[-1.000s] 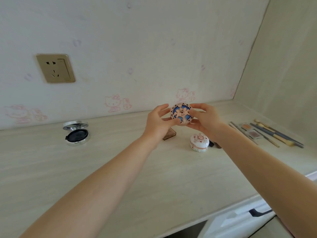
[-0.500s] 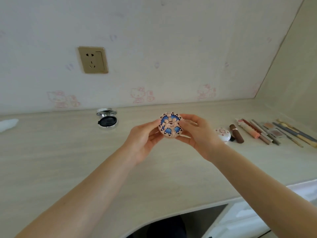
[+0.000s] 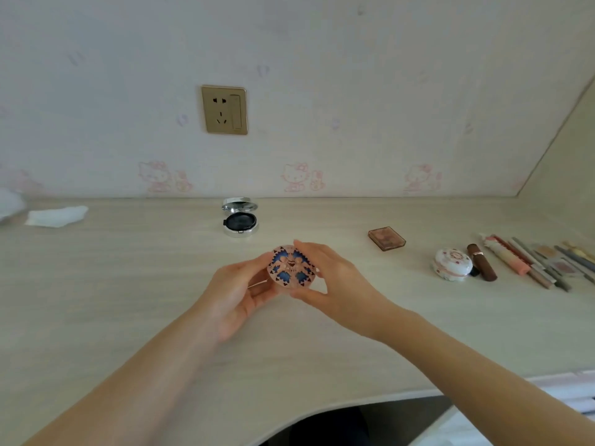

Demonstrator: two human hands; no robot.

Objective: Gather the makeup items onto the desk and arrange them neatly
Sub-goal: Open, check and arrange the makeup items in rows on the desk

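Observation:
Both hands hold a round pink compact [image 3: 291,267] with a blue pattern on its lid, just above the middle of the desk [image 3: 128,304]. My left hand [image 3: 240,292] grips its left edge and my right hand [image 3: 335,284] grips its right edge. An open silver cushion compact [image 3: 240,220] with a dark insert stands behind them near the wall. At the right lie a small brown blush case [image 3: 386,238], a round white floral jar [image 3: 452,264], a brown lipstick [image 3: 482,262], a pink tube [image 3: 505,256] and several pencils and brushes [image 3: 547,268] in a row.
A crumpled white tissue [image 3: 56,216] lies at the far left of the desk. A gold wall socket [image 3: 224,110] is on the wallpapered wall above. The desk's curved front edge [image 3: 322,410] runs below my arms, with white drawers [image 3: 573,400] at the lower right.
The view has swung left, so the row of items and the socket now sit further right. Both hands have carried the patterned compact lower, closer to the desk, and tilted its lid flatter.

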